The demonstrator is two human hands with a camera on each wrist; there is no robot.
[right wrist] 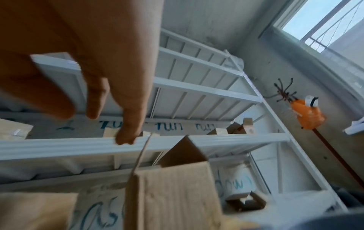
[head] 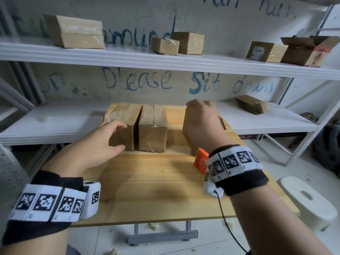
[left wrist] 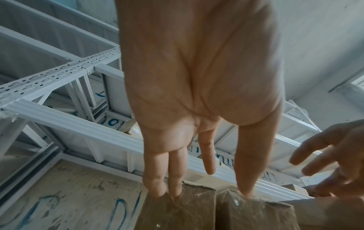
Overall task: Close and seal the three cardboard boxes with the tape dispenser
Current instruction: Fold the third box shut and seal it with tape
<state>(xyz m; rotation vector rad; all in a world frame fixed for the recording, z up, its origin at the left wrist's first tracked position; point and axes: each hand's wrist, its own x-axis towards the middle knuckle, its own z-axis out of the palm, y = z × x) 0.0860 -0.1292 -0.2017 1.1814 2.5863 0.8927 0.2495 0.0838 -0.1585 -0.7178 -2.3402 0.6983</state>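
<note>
Three brown cardboard boxes stand in a row at the far end of the wooden table [head: 156,190]. The left box [head: 127,116] and the middle box [head: 152,133] are closed, with clear tape over their tops. My left hand [head: 114,133] is spread open, its straight fingertips [left wrist: 175,189] touching the left box [left wrist: 177,210]. My right hand [head: 200,115] hovers with loose fingers over the right box [head: 187,137] and hides most of it. That box [right wrist: 171,194] has a flap [right wrist: 181,152] standing up. The orange tape dispenser [head: 201,161] sits on the table behind my right wrist.
White metal shelving [head: 165,61] runs behind the table, with several other cardboard boxes [head: 75,32] on top and a flattened one [head: 252,105] on the lower shelf. A white stool [head: 309,201] stands on the floor at the right. A black cable hangs from my right wrist.
</note>
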